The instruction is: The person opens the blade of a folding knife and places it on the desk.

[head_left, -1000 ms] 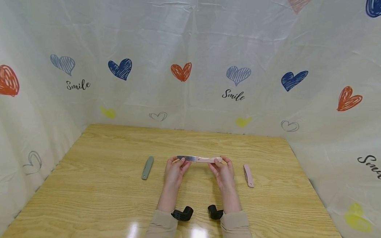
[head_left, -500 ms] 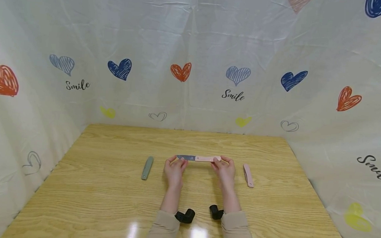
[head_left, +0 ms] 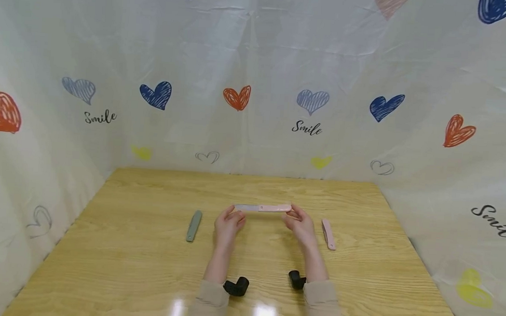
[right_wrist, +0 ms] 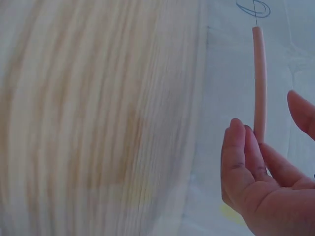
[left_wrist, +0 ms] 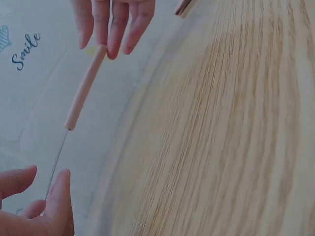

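Observation:
A folding knife with its blade (head_left: 246, 207) swung out and a pink handle (head_left: 274, 208) spans level between both hands above the table. My left hand (head_left: 228, 226) holds the blade's tip end at its fingertips. At the handle's far end, the fingers of my right hand (head_left: 303, 228) hold it, with the thumb (right_wrist: 301, 112) standing apart. In the left wrist view the blade shows edge-on as a thin line. A folded green knife (head_left: 194, 226) lies left of the hands, and a folded pink knife (head_left: 328, 234) lies right.
The wooden table (head_left: 142, 267) reaches back to a white curtain (head_left: 271, 144) printed with hearts and "Smile", which also hangs along both sides. A black wrist camera (head_left: 237, 286) sits on the left wrist and another camera (head_left: 297, 279) on the right.
Both thumbs have come off the folding knife, which they pressed before. The right forearm has shifted a little to the right, and the blade looks paler. The two folded knives lie still.

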A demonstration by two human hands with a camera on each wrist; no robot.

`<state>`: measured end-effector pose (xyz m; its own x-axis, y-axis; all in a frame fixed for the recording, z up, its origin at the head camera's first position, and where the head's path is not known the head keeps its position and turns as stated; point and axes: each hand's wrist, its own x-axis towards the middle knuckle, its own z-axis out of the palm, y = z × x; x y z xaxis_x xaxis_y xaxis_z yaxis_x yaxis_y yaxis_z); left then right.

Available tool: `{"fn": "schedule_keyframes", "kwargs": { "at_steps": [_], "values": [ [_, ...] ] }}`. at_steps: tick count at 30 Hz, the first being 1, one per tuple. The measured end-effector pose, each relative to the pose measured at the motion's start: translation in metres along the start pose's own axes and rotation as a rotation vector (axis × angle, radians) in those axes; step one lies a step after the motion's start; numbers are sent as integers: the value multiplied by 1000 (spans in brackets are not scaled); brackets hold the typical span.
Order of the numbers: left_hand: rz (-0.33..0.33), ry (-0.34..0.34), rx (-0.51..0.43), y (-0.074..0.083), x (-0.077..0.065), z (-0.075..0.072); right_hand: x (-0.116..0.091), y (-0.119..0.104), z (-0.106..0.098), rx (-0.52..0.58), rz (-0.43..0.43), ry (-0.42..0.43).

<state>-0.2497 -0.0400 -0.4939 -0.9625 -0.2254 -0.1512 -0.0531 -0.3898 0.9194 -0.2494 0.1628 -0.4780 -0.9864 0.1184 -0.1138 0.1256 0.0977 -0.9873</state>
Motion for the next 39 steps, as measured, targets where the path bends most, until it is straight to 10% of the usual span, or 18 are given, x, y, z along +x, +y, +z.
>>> {"fn": "schedule_keyframes", "kwargs": {
  "at_steps": [11,25,39],
  "values": [
    [-118,-77,259,4,18,-8,19,7,-12,-163,115,-168],
    [-207,-127,200,-4,24,-11,24,9,-3,-369,114,-189],
    [-219,-159,307,-2,25,-11,23,11,-2,-335,123,-175]
  ]
}}
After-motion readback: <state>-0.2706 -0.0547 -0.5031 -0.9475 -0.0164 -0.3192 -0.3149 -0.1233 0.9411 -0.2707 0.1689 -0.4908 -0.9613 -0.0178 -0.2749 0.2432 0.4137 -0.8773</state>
